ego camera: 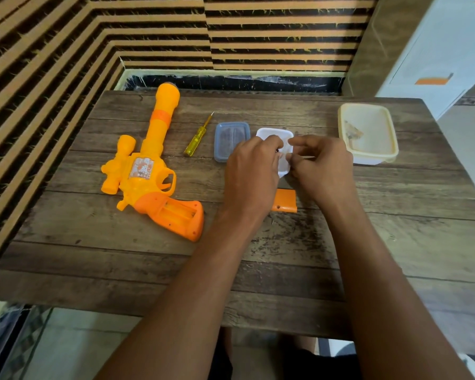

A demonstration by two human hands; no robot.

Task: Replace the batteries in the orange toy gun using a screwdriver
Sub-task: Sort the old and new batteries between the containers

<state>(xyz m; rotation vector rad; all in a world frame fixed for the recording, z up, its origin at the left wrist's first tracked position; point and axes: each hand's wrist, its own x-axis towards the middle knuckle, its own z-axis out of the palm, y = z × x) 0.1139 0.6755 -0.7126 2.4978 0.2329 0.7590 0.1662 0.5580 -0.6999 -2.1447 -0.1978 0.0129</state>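
One toy gun (146,171), one screwdriver (196,138), one white tub (269,132); left hand (251,171), right hand (324,165), fingers (299,141) curled, hold unclear.

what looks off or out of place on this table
The orange toy gun has its battery compartment open and apparently empty, with the orange cover lying apart on the wooden table. That suits a battery swap; nothing looks spilled or broken.

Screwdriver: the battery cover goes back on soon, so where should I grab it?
Pinch the screwdriver by its yellow handle, coming from above across its sides: it lies flat, handle nearest you, thin tip pointing away, bare table on both sides.
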